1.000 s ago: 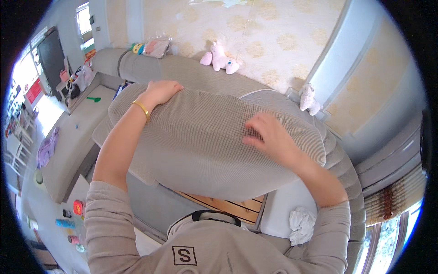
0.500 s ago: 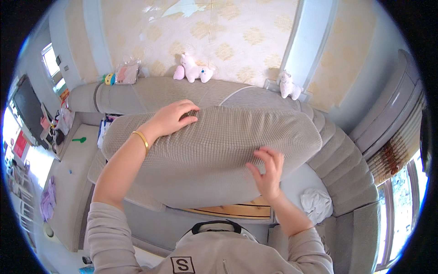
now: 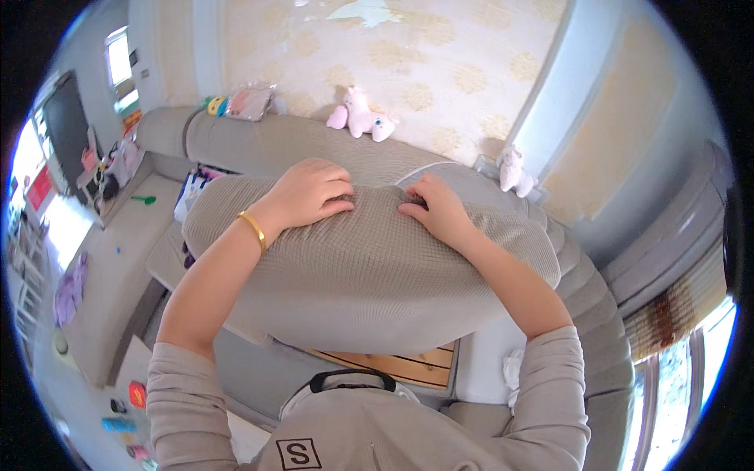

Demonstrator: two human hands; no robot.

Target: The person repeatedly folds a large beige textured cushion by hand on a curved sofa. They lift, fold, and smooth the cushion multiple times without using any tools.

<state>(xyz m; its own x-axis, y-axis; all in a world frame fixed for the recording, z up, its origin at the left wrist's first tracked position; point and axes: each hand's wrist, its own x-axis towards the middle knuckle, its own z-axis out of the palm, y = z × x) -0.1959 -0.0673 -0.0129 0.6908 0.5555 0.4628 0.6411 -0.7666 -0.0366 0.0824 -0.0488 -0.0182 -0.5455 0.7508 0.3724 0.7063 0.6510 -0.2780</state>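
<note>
A large sofa cushion (image 3: 353, 255) in a beige checked stretch cover stands before me, its smoother near face sloping down. My left hand (image 3: 312, 194), with a gold bangle (image 3: 254, 232) on the wrist, has its fingers curled onto the cushion's far edge, left of the middle. My right hand (image 3: 437, 210) grips the same edge a short way to the right, its fingers bent into the fabric. Creases run through the cover around both hands. The fingertips are partly hidden by the fabric.
A grey-beige sofa (image 3: 267, 141) curves behind the cushion. Pink and white plush toys (image 3: 363, 116) and a plastic-wrapped packet (image 3: 250, 104) sit along its back. Wooden slats (image 3: 393, 365) show below. A white cloth (image 3: 512, 369) lies at the right, a green toy (image 3: 144, 200) at the left.
My right hand has moved up and left from over the cushion's near side onto its far edge and closed there. The left hand stays on the edge. The view has shifted.
</note>
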